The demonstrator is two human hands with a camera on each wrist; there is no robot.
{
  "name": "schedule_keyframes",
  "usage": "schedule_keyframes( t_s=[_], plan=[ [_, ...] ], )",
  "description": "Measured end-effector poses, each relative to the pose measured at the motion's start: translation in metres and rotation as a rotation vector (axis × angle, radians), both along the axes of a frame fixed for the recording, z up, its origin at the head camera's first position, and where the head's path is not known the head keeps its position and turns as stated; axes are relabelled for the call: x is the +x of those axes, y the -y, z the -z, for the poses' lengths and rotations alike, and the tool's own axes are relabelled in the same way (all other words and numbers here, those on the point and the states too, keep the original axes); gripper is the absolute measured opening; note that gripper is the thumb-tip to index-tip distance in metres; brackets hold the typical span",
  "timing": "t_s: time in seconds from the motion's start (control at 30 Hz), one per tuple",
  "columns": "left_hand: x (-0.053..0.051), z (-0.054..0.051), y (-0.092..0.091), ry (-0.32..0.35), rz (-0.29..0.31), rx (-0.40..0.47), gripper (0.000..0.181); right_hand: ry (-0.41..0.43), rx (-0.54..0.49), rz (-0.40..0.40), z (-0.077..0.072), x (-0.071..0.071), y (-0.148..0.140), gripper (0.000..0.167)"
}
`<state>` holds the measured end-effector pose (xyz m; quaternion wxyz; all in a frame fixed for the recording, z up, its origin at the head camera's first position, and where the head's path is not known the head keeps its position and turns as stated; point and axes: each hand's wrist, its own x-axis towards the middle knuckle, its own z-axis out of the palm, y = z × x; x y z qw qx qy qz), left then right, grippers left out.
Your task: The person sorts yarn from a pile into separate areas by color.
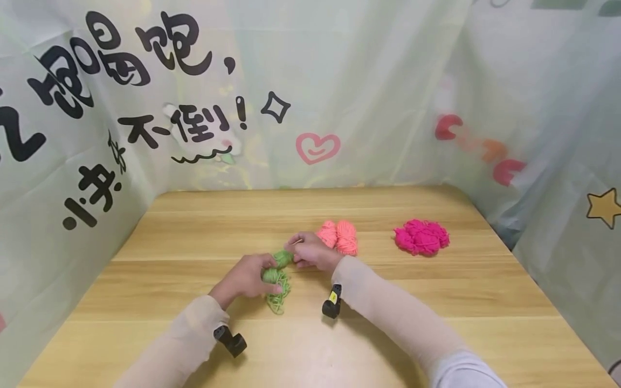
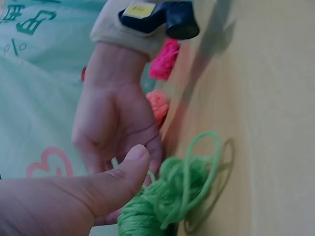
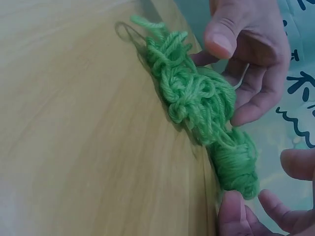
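Observation:
A green yarn skein (image 1: 276,277) lies on the table between both hands, wound tight at its far part and loose in loops near the front. My left hand (image 1: 249,276) reaches around its left side, thumb extended over the strands (image 2: 184,189) and fingers touching the far side. In the right wrist view the left thumb stands apart from the yarn (image 3: 197,98). My right hand (image 1: 312,251) is at the far end of the skein, fingers spread, thumb close against the wound end. Whether that thumb presses the yarn is unclear.
Two coral yarn skeins (image 1: 346,238) lie side by side just beyond the right hand, partly hidden by it. A bright pink yarn bundle (image 1: 422,237) sits farther right. The wooden table (image 1: 194,215) meets printed cloth curtains (image 1: 388,108) at the back and sides.

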<state>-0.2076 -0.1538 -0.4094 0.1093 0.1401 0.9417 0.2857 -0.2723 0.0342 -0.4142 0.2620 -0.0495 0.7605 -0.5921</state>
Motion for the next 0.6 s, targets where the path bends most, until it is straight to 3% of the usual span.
schedule_keyframes(
  t_s=[0.2, 0.4, 0.6],
  plan=[
    [0.006, -0.001, -0.008, -0.066, 0.019, -0.064, 0.058, -0.065, 0.061, -0.013, 0.003, 0.0, 0.006, 0.033],
    [0.011, -0.001, -0.012, -0.096, -0.003, -0.133, 0.053, -0.18, 0.179, -0.053, 0.005, 0.003, 0.008, 0.035],
    [0.01, 0.001, -0.01, -0.141, -0.002, -0.145, 0.044, -0.201, 0.173, -0.051, 0.006, 0.004, 0.006, 0.029]
  ],
)
